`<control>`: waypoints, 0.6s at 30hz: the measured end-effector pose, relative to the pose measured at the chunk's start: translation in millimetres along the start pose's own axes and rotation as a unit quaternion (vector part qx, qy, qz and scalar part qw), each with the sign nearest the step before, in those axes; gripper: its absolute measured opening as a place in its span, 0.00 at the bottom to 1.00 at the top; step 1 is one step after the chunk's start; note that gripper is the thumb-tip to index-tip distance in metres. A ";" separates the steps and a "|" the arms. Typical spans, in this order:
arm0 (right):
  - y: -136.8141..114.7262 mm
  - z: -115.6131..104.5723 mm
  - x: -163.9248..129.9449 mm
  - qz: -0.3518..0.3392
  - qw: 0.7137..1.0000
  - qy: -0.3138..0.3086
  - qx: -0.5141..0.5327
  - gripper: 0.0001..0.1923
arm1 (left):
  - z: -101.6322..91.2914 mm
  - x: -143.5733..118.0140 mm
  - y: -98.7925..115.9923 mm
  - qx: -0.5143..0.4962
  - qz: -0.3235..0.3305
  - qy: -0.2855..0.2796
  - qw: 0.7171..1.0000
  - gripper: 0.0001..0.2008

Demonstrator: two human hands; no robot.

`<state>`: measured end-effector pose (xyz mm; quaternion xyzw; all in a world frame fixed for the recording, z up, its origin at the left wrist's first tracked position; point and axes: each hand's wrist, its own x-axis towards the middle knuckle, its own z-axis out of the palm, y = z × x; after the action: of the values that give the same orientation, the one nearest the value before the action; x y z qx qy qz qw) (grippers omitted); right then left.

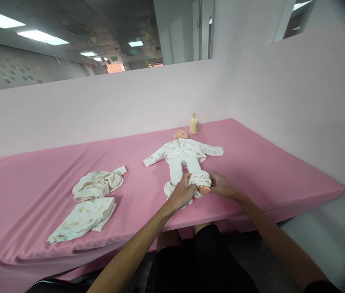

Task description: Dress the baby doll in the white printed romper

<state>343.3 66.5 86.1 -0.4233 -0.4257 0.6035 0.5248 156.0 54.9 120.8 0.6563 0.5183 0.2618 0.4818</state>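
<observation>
A baby doll [180, 134] lies on its back on the pink-covered table, its head toward the wall. It wears a white patterned top [181, 147] with both sleeves spread, over white legwear [176, 169]. Patterned baby pants [201, 178] are bunched around its lower legs, and one bare foot [204, 190] pokes out at the right. My left hand [182, 191] is closed on the bunched pants from the left side. From the right, my right hand [219, 184] grips the same bunch beside the foot; its fingertips are partly hidden by the cloth.
To the left lie a crumpled patterned top [97, 185] and folded patterned pants [82, 219]. A cream pump bottle [194, 125] stands behind the doll's head. White walls border the pink tablecloth [270, 175] at the back and right; its front edge hangs over my knees.
</observation>
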 end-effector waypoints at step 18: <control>-30.1 -41.5 47.4 -0.035 0.923 -0.217 -0.317 0.20 | -105.2 -29.4 -18.1 0.284 0.071 -0.099 0.951 0.14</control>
<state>387.0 119.1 100.4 -0.4109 -0.7128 0.4953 0.2787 50.0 65.4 150.9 0.8237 0.4732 0.0709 0.3043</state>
